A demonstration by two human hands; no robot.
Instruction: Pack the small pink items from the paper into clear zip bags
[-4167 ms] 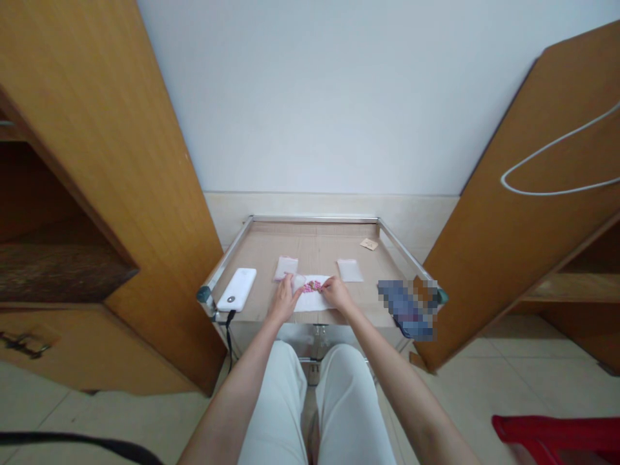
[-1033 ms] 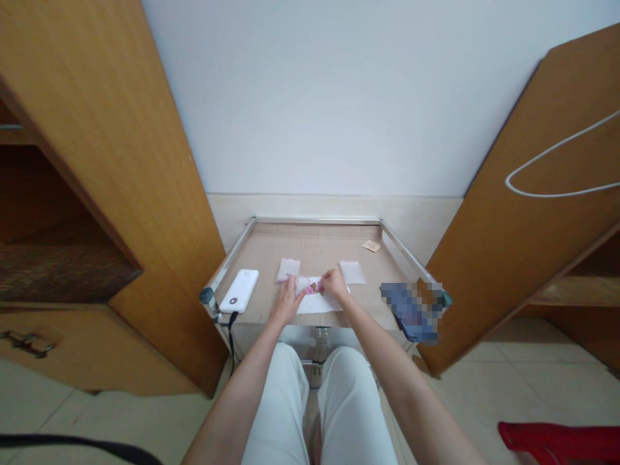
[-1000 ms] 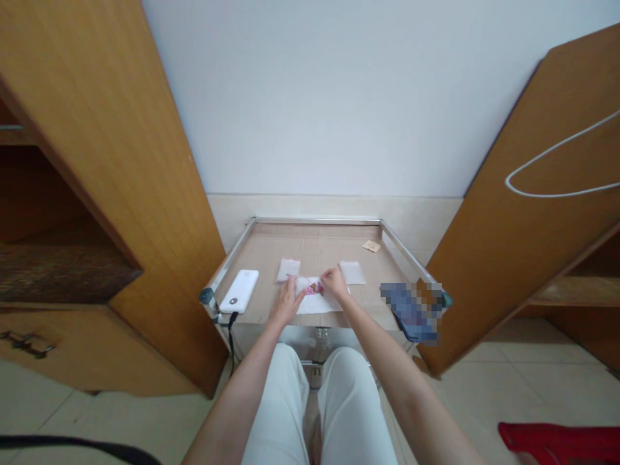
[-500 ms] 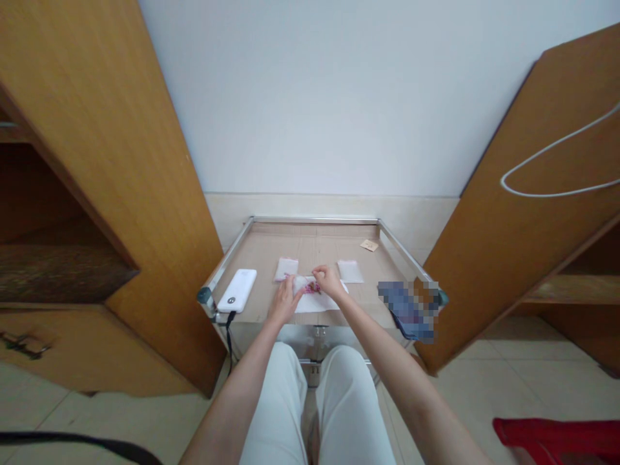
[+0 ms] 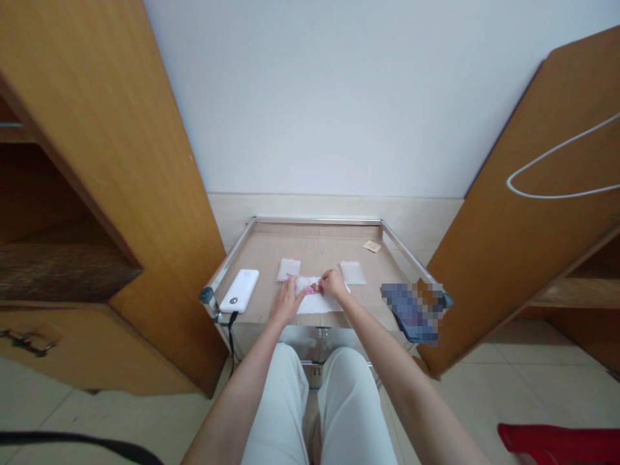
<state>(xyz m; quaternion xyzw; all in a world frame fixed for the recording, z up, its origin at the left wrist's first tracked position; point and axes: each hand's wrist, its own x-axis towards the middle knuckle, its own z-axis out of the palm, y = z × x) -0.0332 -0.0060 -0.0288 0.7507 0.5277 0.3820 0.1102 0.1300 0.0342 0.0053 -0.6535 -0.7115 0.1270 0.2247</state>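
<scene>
A white cloth-like piece with a pink floral-looking patch lies near the tray's front edge. My left hand rests at its left side, thumb and fingers apart around the corner. Over the right end of the pink patch, my right hand is closed in a pinch; whatever is between the fingertips is too small to make out. Behind my left hand sits a flat white packet with pink edging, partly covered by the fingers. A similar white packet lies beyond my right hand.
The brown tray top has a raised metal rail. On its left lies a white power bank with a black cable; to the right, a blurred-out blue item overhangs the edge. A small tan card is at back right. Wooden cabinets flank both sides.
My right hand has lowered slightly and shifted right over the pink patch, its fingers now turned downward. My left hand keeps its place on the cloth. The whole view has shifted a little.
</scene>
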